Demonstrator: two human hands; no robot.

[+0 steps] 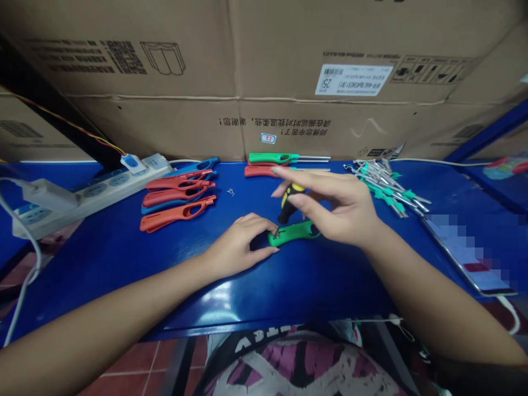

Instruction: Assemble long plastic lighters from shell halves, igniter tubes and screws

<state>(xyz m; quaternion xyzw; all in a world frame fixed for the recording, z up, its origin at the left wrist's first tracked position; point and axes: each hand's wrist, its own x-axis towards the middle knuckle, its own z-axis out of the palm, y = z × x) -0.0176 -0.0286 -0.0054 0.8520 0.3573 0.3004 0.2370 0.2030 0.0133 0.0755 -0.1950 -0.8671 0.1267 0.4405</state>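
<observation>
On the blue table, a green lighter casing (295, 234) lies in front of me. My left hand (235, 245) is closed around its left end, with thumb and fingertips on either side. My right hand (346, 206) grips a short screwdriver (292, 202) with a black and yellow handle. The screwdriver stands tilted, its tip down at the left part of the casing near my left fingertips. Part of the casing's right end is hidden behind my right hand. Beyond it lie a green lighter (270, 159) and a red lighter (259, 171) with metal tubes.
Several red and blue casings (177, 214) lie at the left beside a white power strip (111, 184). Metal tubes with green parts (383, 184) are heaped at the right, near a phone (466, 256) on a cable. A cardboard box (185, 121) stands behind.
</observation>
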